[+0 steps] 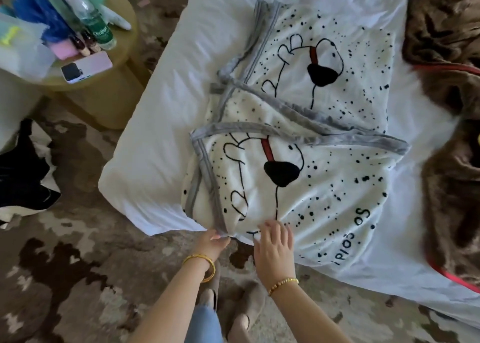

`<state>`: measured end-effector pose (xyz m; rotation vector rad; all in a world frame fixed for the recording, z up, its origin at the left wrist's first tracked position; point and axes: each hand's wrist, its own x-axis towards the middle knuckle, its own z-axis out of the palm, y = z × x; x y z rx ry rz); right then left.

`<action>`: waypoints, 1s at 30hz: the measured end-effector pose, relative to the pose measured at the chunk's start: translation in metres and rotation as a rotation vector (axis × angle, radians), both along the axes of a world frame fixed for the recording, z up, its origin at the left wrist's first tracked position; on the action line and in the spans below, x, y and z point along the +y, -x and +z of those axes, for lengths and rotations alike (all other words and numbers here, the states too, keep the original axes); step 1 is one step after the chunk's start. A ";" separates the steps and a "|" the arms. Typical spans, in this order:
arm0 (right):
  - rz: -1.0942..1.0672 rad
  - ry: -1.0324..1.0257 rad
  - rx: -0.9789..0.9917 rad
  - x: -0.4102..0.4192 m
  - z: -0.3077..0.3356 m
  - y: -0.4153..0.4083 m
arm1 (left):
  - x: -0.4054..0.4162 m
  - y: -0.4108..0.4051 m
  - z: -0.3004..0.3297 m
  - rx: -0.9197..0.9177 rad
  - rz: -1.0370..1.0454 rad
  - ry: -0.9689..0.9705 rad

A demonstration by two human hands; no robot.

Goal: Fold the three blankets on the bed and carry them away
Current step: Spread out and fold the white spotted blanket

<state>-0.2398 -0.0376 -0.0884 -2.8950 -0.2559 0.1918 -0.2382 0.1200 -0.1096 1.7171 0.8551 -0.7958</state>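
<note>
A white blanket [324, 181] with grey trim, black dots and drawn dog faces lies partly folded on the white bed [161, 124]. Its near corner hangs over the bed's edge. My left hand [214, 241] pinches the grey-trimmed corner at that edge. My right hand [274, 244] rests on the blanket just to the right, fingers spread and slightly bent. A brown furry blanket [446, 88] with a red border lies crumpled on the right side of the bed. A third blanket is not in view.
A round olive side table [114, 64] at the upper left holds bottles, a blue duster and a phone [85, 67]. Black and white fabric [23, 176] lies on the patterned carpet at the left. My slippered feet [233, 306] stand by the bed's corner.
</note>
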 end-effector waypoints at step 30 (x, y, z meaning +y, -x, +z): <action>-0.003 -0.199 -0.202 0.005 0.026 -0.112 | 0.082 -0.114 0.052 -0.002 0.163 -0.094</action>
